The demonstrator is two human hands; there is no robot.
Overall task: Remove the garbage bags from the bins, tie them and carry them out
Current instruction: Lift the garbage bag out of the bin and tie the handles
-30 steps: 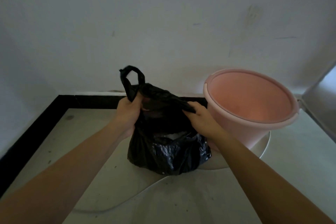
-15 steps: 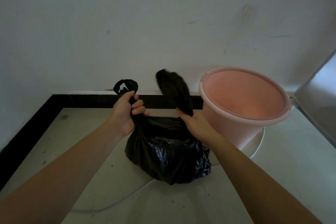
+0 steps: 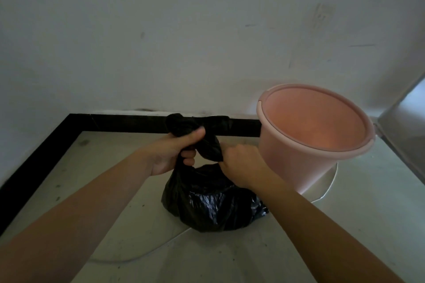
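Observation:
A full black garbage bag [image 3: 211, 204] sits on the floor in front of me, its two handles drawn together above it. My left hand [image 3: 174, 154] grips one twisted handle, thumb on top, with the handle's loop sticking out behind the fist. My right hand [image 3: 241, 163] pinches the other handle just beside it, so the two handles cross between my hands. The pink bin [image 3: 315, 138] stands to the right of the bag with no liner inside.
A white wall rises straight ahead with a black skirting [image 3: 115, 124] along its foot and down the left side. A thin white cable [image 3: 138, 257] curves over the pale floor under the bag. A grey panel [image 3: 407, 131] leans at the far right.
The two handles, held apart and upright before, are now pulled together and crossed between my hands. Both hands have moved closer, above the bag's neck.

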